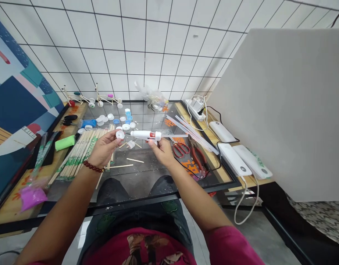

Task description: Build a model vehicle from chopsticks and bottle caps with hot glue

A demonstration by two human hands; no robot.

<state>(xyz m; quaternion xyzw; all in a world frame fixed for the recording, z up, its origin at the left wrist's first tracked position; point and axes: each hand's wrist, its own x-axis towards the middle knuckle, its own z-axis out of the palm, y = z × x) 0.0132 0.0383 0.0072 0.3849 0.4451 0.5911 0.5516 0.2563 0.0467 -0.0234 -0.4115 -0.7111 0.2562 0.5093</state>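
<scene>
My left hand (104, 148) pinches a white bottle cap (120, 134), its hollow side turned to the camera. Wrapped round a white glue gun (143, 135) is my right hand (161, 150); a clear glue stick (175, 136) pokes out of the gun's back end. The gun's nozzle points left and is close to the cap; whether they touch, I cannot tell. Beneath the gun, a white cap piece with thin sticks (131, 144) rests on the glass table (147, 173). Loose white and blue caps (125, 127) lie behind my left hand.
Bundled wooden sticks (75, 158), a green roll (65, 143) and a purple packet (33, 198) are at left. At right are glue sticks (197, 134), red scissors (181, 149), pliers (197, 154), white power banks (235, 159) and cables. Stick models (100, 97) stand at the back.
</scene>
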